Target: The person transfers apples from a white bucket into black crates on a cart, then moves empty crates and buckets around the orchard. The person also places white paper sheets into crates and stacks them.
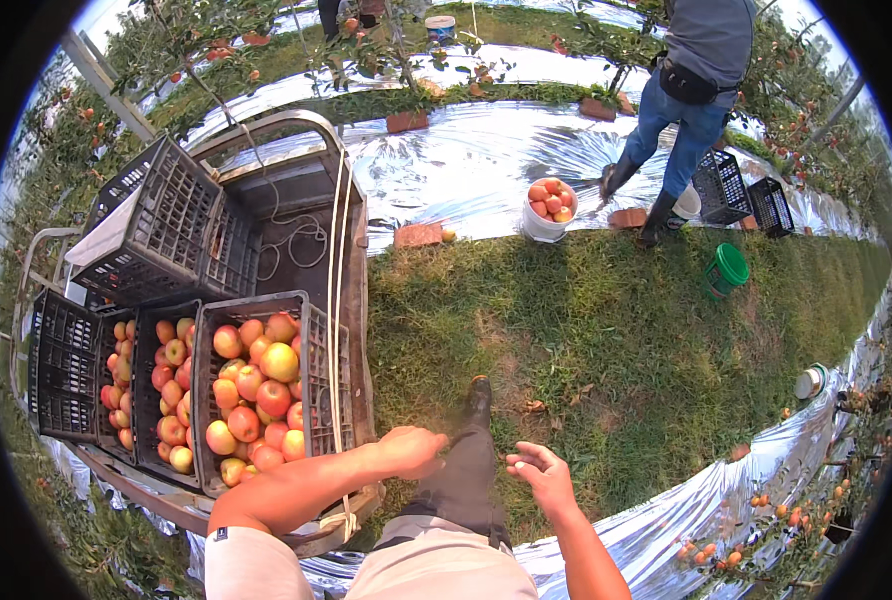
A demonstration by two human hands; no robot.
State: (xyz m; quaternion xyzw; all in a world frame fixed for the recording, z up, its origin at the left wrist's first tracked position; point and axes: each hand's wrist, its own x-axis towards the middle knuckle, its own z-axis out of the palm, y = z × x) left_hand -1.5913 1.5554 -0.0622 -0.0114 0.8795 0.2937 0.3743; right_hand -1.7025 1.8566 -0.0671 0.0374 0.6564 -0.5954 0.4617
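Beside the trailer's rear corner, my left hand (413, 452) hangs over my leg, its fingers curled and slightly blurred; whether they are closed cannot be told, and no object shows in it. My right hand (542, 475) is over the grass with its fingers apart and nothing in it. To the left, black plastic crates (199, 405) filled with red and yellow apples (249, 381) stand on a metal trailer (363, 330). Farther off, a white bucket (543, 228) full of apples stands at the edge of the reflective sheeting.
Stacked black crates (168, 225) and a loose rope (296, 244) are on the trailer. A co-worker (690, 97) stands near more crates (720, 187) and a green bucket (725, 274). Bricks (418, 235) weigh down reflective sheeting (446, 165). Apple branches (798, 517) hang at the lower right.
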